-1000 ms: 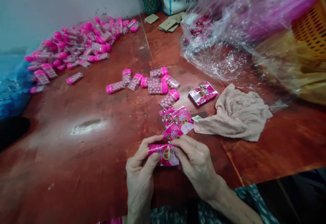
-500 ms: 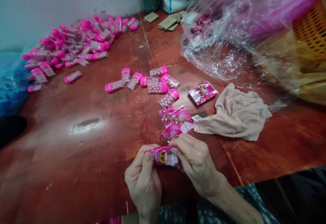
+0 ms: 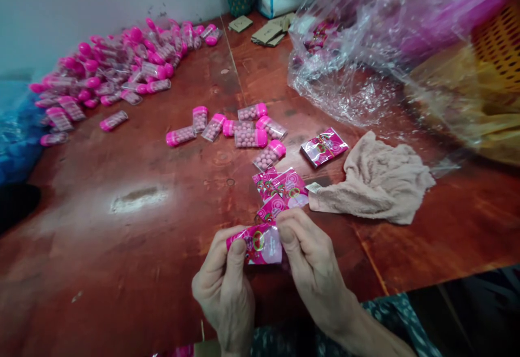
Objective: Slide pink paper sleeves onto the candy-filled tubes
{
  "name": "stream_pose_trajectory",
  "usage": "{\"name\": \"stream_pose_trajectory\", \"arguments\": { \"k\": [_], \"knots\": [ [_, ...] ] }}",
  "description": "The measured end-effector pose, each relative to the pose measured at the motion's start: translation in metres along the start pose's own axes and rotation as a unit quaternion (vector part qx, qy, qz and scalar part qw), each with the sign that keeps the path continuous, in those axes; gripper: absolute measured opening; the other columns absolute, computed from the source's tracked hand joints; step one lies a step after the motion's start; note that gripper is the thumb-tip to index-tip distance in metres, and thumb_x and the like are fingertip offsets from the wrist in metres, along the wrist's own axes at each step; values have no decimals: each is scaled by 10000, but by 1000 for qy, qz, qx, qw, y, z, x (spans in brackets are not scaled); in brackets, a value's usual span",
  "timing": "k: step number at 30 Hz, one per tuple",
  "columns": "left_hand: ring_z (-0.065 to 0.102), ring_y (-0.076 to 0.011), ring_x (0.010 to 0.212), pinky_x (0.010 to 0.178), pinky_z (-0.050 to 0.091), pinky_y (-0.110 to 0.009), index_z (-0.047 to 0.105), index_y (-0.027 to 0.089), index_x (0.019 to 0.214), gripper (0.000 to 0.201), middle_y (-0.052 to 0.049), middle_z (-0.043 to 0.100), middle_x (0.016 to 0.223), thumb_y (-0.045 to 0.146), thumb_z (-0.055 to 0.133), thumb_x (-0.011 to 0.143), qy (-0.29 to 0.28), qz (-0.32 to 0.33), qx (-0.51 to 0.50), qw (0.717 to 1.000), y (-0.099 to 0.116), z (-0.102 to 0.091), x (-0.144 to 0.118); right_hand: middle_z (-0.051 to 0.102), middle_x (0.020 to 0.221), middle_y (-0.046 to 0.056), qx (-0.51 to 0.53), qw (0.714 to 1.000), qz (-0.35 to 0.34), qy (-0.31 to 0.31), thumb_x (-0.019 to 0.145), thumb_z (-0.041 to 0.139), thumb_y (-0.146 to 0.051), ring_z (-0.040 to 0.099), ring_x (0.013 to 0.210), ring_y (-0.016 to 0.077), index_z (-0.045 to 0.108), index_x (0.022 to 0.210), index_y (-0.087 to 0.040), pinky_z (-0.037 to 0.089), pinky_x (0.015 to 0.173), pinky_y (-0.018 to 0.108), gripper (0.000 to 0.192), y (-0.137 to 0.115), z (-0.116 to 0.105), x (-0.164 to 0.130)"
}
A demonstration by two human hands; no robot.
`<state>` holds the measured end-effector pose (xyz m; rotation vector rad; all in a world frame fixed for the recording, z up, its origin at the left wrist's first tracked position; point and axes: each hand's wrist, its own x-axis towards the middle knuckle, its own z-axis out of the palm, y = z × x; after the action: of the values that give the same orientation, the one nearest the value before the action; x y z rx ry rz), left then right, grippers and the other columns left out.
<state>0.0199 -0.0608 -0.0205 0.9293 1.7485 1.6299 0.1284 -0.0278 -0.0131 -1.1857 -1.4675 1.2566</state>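
Between my hands, above the table's near edge, is a pink printed plastic sleeve label with a lilac patch facing up. My left hand is closed on its left end, thumb on top. My right hand pinches the right edge with bent fingers. Something dark pink shows beneath the right fingers, too hidden to name. Just beyond lie several loose sleeve labels, and a banded stack of labels is to their right. Several small clear bottles of pink candy balls with pink caps lie farther off.
A large heap of pink-capped bottles covers the back left of the table. A beige cloth lies on the right, before a clear plastic bag and an orange basket. Cardboard pieces lie at the back.
The sleeve label now looks flatter and more of its printed face shows. My left hand has shifted slightly left, and my right fingers have moved to the label's right edge.
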Motion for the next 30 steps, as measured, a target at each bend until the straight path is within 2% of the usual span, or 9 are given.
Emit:
{"name": "stream_pose_trajectory", "arguments": {
  "k": [3,6,9,11,16,19,23,27,30],
  "knots": [
    [555,-126,719,622,458,-204,700,197,793,110,15,603,790,158,597,793,5,-14,9,1000,1,-1,-1,514,919,54,16,1000,-3,-10,918,405,-231,525,782,149,562,778,-163,428,663,264,221,-1,1,0],
    [555,-127,721,623,464,-202,701,191,783,106,12,609,778,152,603,787,23,-11,-11,1000,1,1,-1,519,999,65,-6,998,-23,63,852,545,-215,528,905,170,578,869,-166,443,742,262,62,1,2,1],
    [557,-114,715,632,467,-187,697,192,784,111,22,612,762,147,596,794,38,-11,-33,999,1,3,-1,529,1003,64,-29,992,-46,116,810,604,-182,531,900,166,586,858,-166,442,768,263,54,3,3,1],
    [558,-113,706,615,467,-183,695,191,777,107,23,614,759,158,595,796,41,-14,-28,999,2,3,-1,532,973,69,-21,994,-56,90,814,596,-188,540,870,162,602,796,-157,452,732,254,37,2,3,1],
    [557,-115,684,596,460,-178,699,186,740,107,18,618,733,199,604,790,40,-11,16,999,6,0,0,533,974,103,31,997,-68,-27,872,495,-346,539,902,207,648,782,-136,453,773,331,275,-3,0,-1],
    [559,-113,673,595,457,-171,701,178,731,114,13,620,716,213,608,786,22,-24,8,999,7,-2,0,539,1008,105,16,996,-78,-49,851,539,-313,519,939,222,658,782,-143,441,802,358,220,-5,0,-2],
    [584,-134,683,607,480,-192,707,156,729,132,-22,646,730,247,621,769,5,-106,-87,991,6,-5,2,568,877,65,-44,992,-120,-2,791,584,-101,501,853,191,657,699,-153,439,747,334,128,-8,1,-2],
    [597,-123,653,593,493,-180,721,135,777,161,-48,677,769,275,663,722,9,-207,-156,966,11,-4,5,561,784,50,-80,980,-173,50,713,660,-65,475,801,190,657,658,-150,427,731,345,101,-11,1,-1],
    [618,-134,669,604,502,-183,727,129,791,170,-62,696,787,265,678,702,6,-238,-173,956,14,-3,9,550,772,50,-72,983,-160,59,714,671,-75,481,769,178,627,590,-141,434,684,322,147,-9,2,-2]
  ]
}}
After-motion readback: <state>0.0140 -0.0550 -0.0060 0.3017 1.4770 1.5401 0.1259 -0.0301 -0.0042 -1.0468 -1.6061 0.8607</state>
